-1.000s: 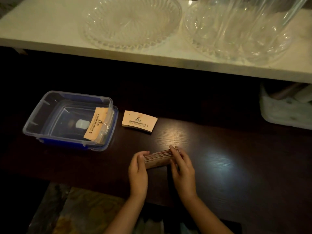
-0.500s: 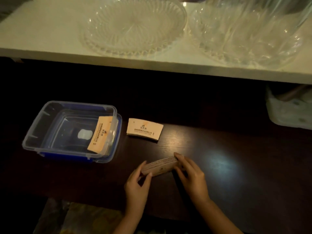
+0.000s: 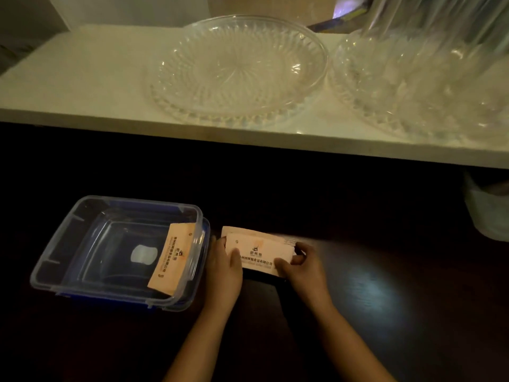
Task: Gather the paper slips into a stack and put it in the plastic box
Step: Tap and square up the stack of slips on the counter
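A stack of pale orange paper slips point(image 3: 259, 250) lies face up on the dark table, overlapping another pile of slips point(image 3: 239, 230) whose far edge shows behind it. My left hand point(image 3: 225, 268) grips the stack's left end and my right hand point(image 3: 301, 267) grips its right end. Just left of my left hand stands the clear plastic box point(image 3: 55, 260) with blue clips. One more slip point(image 3: 173, 260) leans inside the box against its right wall.
A white shelf point(image 3: 82, 86) overhangs the back of the table and carries two cut-glass dishes point(image 3: 237, 70) point(image 3: 418, 86). A pale bag-like object point(image 3: 487, 213) sits at the far right under the shelf. The dark tabletop point(image 3: 385, 285) stretches right of my hands.
Both hands carried the stack from the table's near middle forward and left onto the other pile beside the box. The stack was on edge before and now lies face up.
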`<state>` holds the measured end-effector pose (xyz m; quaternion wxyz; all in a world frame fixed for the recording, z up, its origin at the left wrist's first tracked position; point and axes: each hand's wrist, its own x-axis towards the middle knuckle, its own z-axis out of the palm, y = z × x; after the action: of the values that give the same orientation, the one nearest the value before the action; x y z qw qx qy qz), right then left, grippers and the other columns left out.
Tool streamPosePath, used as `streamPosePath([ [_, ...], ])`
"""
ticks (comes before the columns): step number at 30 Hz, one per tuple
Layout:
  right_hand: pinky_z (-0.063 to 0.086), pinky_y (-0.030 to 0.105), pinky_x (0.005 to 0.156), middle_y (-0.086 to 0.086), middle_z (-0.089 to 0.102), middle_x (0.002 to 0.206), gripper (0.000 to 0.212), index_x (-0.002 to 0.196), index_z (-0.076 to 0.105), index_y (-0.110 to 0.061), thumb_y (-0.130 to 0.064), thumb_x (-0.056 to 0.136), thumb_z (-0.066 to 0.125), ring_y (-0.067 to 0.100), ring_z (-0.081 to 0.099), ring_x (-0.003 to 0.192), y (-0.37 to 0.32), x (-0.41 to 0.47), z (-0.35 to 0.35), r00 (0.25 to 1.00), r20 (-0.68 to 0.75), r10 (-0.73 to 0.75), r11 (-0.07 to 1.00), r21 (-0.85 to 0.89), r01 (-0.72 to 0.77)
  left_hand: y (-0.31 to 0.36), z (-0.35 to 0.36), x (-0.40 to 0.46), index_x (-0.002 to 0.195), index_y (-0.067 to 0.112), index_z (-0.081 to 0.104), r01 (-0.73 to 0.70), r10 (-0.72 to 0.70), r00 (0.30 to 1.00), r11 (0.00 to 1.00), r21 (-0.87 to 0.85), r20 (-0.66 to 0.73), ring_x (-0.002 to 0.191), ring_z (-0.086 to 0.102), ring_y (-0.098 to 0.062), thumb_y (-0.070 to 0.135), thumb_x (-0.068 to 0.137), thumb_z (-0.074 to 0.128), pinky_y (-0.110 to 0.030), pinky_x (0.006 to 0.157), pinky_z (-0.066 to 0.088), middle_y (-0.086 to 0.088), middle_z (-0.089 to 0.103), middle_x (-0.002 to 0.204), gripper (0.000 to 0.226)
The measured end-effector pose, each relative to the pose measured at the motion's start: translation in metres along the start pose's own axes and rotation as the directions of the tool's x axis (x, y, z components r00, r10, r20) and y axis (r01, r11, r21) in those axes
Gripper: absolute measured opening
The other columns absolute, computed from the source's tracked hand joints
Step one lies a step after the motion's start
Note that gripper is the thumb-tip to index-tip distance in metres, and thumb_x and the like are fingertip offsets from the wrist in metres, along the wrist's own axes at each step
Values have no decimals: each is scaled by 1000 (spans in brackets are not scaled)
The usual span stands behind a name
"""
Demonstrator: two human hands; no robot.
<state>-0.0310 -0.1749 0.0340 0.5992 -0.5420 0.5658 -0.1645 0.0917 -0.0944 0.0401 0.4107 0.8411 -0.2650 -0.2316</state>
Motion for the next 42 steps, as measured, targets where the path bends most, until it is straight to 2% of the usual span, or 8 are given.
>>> streamPosePath([
  [7, 56, 44, 86, 9, 65, 113, 38, 118, 53, -11, -9, 82, 64, 22, 64, 97, 1, 5, 1, 996, 86, -16, 997, -73, 23, 5, -10, 2, 143, 13, 21, 118, -101, 987, 982, -146, 121, 120, 49, -18, 10, 92, 43, -19, 85, 42, -6, 46, 137, 56],
  [11, 55, 27, 82, 8, 63, 115, 35, 117, 56, -13, -8, 83, 62, 19, 60, 104, 2, 4, -5, 985, 98, -142, 976, -154, 156, 9, -15, 0, 129, 18, 44, 130, -98, 972, 981, -141, 215, 107, 55, -14, 6, 90, 46, -12, 72, 43, 3, 57, 114, 41],
  [14, 52, 32, 90, 5, 52, 123, 48, 124, 50, -16, -10, 79, 67, 19, 53, 112, 8, 1, -17, 980, 19, -199, 949, -245, 197, 9, -13, -7, 113, 30, 47, 170, -109, 946, 969, -181, 305, 99, 54, -6, 1, 88, 47, -5, 59, 44, 10, 56, 101, 38],
  [21, 42, -1, 75, -7, 33, 115, 81, 139, 20, -36, -7, 79, 67, 3, 43, 104, 26, -19, -53, 958, 118, -262, 929, -239, 284, 6, 6, -37, 141, 29, 23, 245, -129, 911, 934, -260, 393, 110, 46, -2, -3, 87, 47, -3, 69, 45, 9, 42, 130, 68],
  [24, 36, 15, 102, -14, 29, 120, 81, 133, 23, -43, -6, 77, 69, 4, 37, 117, 38, -26, -64, 930, 181, -320, 889, -282, 360, 12, 14, -51, 131, 37, 32, 245, -105, 925, 899, -362, 366, 101, 49, 2, 3, 89, 45, -2, 67, 44, 14, 44, 120, 55],
  [30, 25, -3, 93, -21, 35, 117, 65, 127, 22, -49, -20, 84, 61, -15, 33, 114, 56, -52, -65, 872, 239, -426, 791, -370, 488, 25, 43, -76, 89, 24, 56, 225, -251, 967, 796, -562, 31, 93, 60, -20, 28, 91, 43, -28, 73, 47, -2, 65, 108, 14],
  [36, 26, 4, 100, -3, 34, 121, 71, 132, 23, -30, -3, 80, 63, -4, 38, 109, 65, -74, -64, 836, 79, -543, 737, -432, 520, 30, 47, -80, 100, 32, 64, 117, -152, 988, 794, -597, -9, 100, 62, -4, 22, 89, 49, -16, 80, 48, 5, 67, 110, 21],
  [42, 22, 15, 106, 7, 24, 149, 96, 139, -9, -46, -3, 85, 58, 2, 20, 132, 85, -84, -61, 849, 62, -525, 697, -542, 470, 16, 55, -90, 101, 35, 64, 160, -175, 984, 779, -606, 34, 106, 58, 4, 16, 88, 52, -5, 79, 45, 4, 64, 117, 26],
])
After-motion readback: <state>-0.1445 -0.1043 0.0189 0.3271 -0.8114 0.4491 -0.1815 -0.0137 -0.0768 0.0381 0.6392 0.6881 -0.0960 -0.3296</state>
